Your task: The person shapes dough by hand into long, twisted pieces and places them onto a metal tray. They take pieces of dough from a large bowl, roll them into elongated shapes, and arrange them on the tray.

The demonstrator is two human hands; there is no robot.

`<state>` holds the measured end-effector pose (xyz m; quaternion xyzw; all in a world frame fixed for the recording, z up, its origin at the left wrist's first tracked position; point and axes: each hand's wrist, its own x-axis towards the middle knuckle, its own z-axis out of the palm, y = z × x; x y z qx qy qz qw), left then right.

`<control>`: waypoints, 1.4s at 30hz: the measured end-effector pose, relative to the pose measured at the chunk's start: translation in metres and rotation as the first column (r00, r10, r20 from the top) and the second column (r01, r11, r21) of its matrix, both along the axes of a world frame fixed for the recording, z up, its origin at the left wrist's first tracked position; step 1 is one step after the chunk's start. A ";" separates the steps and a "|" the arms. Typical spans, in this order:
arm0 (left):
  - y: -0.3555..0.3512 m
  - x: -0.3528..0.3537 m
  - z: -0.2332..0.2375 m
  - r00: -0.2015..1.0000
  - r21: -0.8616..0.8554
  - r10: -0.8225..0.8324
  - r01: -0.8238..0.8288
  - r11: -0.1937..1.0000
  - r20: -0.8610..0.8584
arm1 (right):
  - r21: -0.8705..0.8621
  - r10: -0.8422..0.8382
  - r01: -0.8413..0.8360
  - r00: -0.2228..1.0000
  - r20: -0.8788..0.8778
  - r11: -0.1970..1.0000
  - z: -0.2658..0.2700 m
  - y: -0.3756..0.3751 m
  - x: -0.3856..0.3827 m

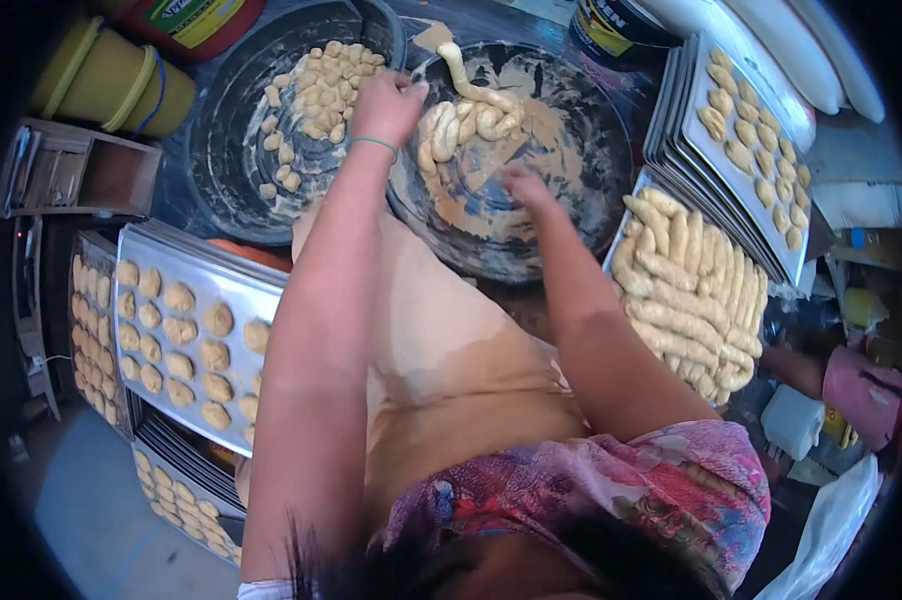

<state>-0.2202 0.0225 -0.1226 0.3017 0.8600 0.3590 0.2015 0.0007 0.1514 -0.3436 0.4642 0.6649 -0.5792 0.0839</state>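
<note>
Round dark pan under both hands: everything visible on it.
The round pan is dark, metal-looking and shallow, its floor smeared with tan dough. Pale dough ropes lie coiled in its left half, one end trailing to the far rim. The left hand, green band at the wrist, is curled at the ropes; the right hand touches the smeared middle. A second pan of dough bits sits left, piled dough logs right.

A dough rope (471, 105) is held by the left hand (386, 105) over a floured dark pan (591, 150), whose bottom is touched by the right hand (526, 185). Cut dough pieces (321, 80) are heaped in a second pan (221, 140), and dough logs (686, 290) are stacked alongside.
</note>
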 end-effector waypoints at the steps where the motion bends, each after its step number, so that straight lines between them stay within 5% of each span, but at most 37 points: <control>1: 0.007 -0.010 0.002 0.989 0.081 0.022 -0.010 0.997 -0.146 | 0.084 0.004 -0.018 0.985 0.173 0.996 -0.049 -0.002 0.004; 4: 0.032 -0.032 -0.008 0.973 0.275 0.023 0.042 0.960 -0.232 | 0.164 0.124 -0.258 0.816 0.564 0.952 -0.156 -0.033 0.029; 8: 0.046 -0.051 -0.035 0.986 -0.088 -0.148 0.155 0.984 0.081 | 0.279 0.179 -0.377 0.820 0.544 0.883 -0.242 -0.088 0.008; 9: 0.047 -0.055 -0.032 0.985 -0.066 -0.173 0.174 0.983 0.014 | 0.276 0.096 -0.288 0.831 0.549 0.917 -0.127 -0.110 -0.041; 12: 0.049 -0.072 -0.044 0.982 -0.093 -0.147 0.137 0.986 -0.114 | 0.296 -0.070 0.029 0.989 0.132 0.955 -0.127 -0.123 -0.104; 15: 0.046 -0.071 -0.041 0.963 -0.265 -0.193 0.139 0.954 -0.187 | -0.082 -0.135 0.115 0.938 -0.320 0.990 -0.157 -0.067 -0.158; 17: 0.044 -0.074 -0.043 0.947 -0.333 -0.228 0.145 0.932 -0.225 | 0.363 -0.096 0.167 0.974 -0.205 0.917 -0.099 -0.018 -0.194; 18: 0.043 -0.075 -0.044 0.949 -0.326 -0.225 0.146 0.934 -0.220 | 0.590 -0.133 0.275 0.953 -0.273 0.759 -0.092 0.002 -0.200; 19: 0.042 -0.075 -0.043 0.951 -0.321 -0.225 0.149 0.935 -0.214 | 0.626 -0.210 0.305 0.952 -0.223 0.717 -0.077 0.016 -0.204; 22: 0.042 -0.072 -0.037 0.955 -0.338 -0.250 0.185 0.923 -0.157 | 0.849 -0.362 0.055 0.917 0.165 0.525 -0.117 0.023 -0.217; 25: 0.043 -0.073 -0.037 0.953 -0.355 -0.259 0.190 0.915 -0.156 | 0.974 -0.168 -0.067 0.980 0.104 0.214 -0.118 0.000 -0.210; 28: 0.042 -0.073 -0.033 0.956 -0.351 -0.261 0.201 0.915 -0.134 | 0.871 0.181 -0.173 0.979 0.099 0.460 -0.103 -0.019 -0.196; 32: 0.045 -0.069 -0.028 0.956 -0.361 -0.263 0.202 0.910 -0.129 | 0.851 0.589 -0.288 0.807 -0.031 0.440 -0.077 -0.048 -0.151; 33: 0.046 -0.066 -0.027 0.954 -0.364 -0.263 0.196 0.911 -0.143 | 0.776 0.588 -0.263 0.792 -0.166 0.573 -0.069 -0.055 -0.139; 35: 0.050 -0.065 -0.031 0.947 -0.350 -0.275 0.205 0.914 -0.166 | 0.559 0.517 -0.232 0.742 -0.427 0.796 -0.056 -0.065 -0.118; 37: 0.050 -0.061 -0.033 0.944 -0.343 -0.283 0.212 0.915 -0.172 | 0.219 0.186 -0.056 0.752 -0.633 0.974 -0.050 -0.063 -0.101; 39: 0.052 -0.056 -0.029 0.942 -0.331 -0.284 0.215 0.919 -0.178 | -0.207 -0.207 0.087 0.700 -0.684 0.975 -0.012 -0.055 -0.087; 42: 0.052 -0.052 -0.023 0.943 -0.348 -0.287 0.215 0.912 -0.169 | -0.133 -0.312 0.289 0.764 -0.564 0.948 0.020 -0.016 -0.067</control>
